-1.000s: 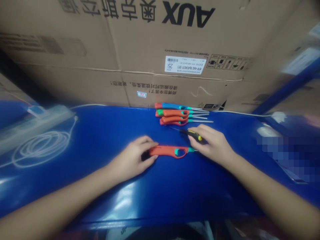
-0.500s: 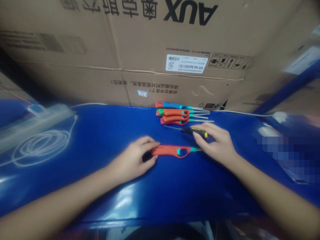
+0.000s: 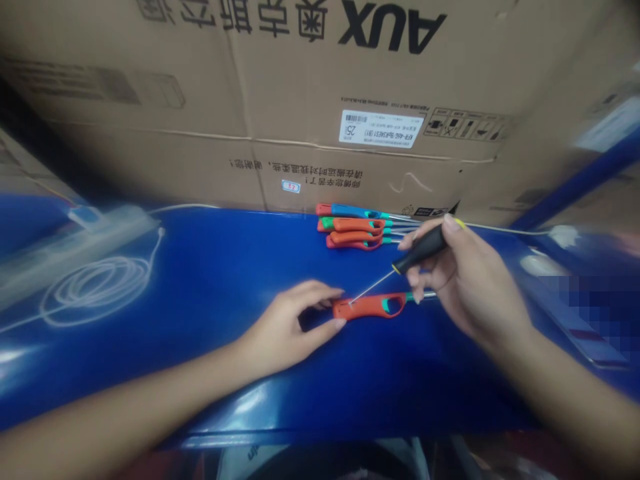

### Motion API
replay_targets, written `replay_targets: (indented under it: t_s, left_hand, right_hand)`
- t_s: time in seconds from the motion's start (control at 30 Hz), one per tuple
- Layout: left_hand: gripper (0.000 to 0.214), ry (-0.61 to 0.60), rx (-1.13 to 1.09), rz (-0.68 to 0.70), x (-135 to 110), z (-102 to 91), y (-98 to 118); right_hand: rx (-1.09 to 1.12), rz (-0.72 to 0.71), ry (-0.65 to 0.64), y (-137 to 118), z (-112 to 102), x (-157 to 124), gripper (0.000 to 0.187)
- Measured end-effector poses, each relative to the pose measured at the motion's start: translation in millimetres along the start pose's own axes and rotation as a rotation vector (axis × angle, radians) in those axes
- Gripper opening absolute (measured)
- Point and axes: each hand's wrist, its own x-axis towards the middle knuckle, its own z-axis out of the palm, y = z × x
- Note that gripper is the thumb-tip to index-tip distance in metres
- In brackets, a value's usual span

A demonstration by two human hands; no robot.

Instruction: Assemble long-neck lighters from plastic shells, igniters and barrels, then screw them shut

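An orange stick lighter (image 3: 370,306) with a teal trigger lies flat on the blue table (image 3: 215,280). My left hand (image 3: 295,327) pinches its left end between thumb and fingers. My right hand (image 3: 463,280) grips a black-handled screwdriver (image 3: 417,251) with yellow trim. The thin metal shaft slants down to the left, and its tip touches the lighter's orange body.
Several more lighters (image 3: 357,228) in orange, blue and green lie stacked behind, against a large cardboard box (image 3: 300,100). A coiled white cable (image 3: 95,287) and a white power strip (image 3: 75,233) sit at the left. A blue rack bar (image 3: 575,180) rises at the right.
My right hand picked the screwdriver up off the table and swung its tip down onto the lighter. My left hand kept hold of the lighter's end.
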Motion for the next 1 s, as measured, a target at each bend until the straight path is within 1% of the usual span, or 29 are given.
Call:
replay_targets:
  t_s: [0.07,0.17,0.23,0.3,0.37,0.5,0.6,0.83,1.0]
  left_hand:
    - [0.031,0.024,-0.113,-0.058,0,0.5,3]
    - [0.029,0.018,-0.276,-0.176,0,1.8,3]
    - [0.031,0.0,-0.332,-0.246,-1,2.3,2]
    - [0.03,-0.004,-0.34,-0.277,-1,2.2,1]
    - [0.027,0.0,-0.335,-0.265,-2,1.7,1]
    - [0.02,0.007,-0.335,-0.165,-2,1.4,1]
    - [0.017,0.011,-0.311,-0.127,-1,2.0,2]
    - [0.01,-0.007,-0.193,-0.143,-1,-1.0,5]
    - [0.009,-0.013,-0.168,-0.129,-1,-2.5,4]
  right_hand:
    - [0.017,-0.01,-0.017,3,6,-3,0.029]
    - [0.061,-0.057,0.008,13,11,-8,0.027]
    - [0.074,-0.062,0.033,20,11,-9,0.028]
    - [0.071,-0.053,0.051,26,10,-9,0.029]
    - [0.068,-0.042,0.06,29,9,-8,0.03]
    - [0.064,-0.012,0.048,31,6,-7,0.03]
    - [0.065,0.002,0.042,33,5,-8,0.029]
    - [0.086,0.034,0.032,34,5,-10,0.031]
    - [0.096,0.029,0.032,34,4,-9,0.029]
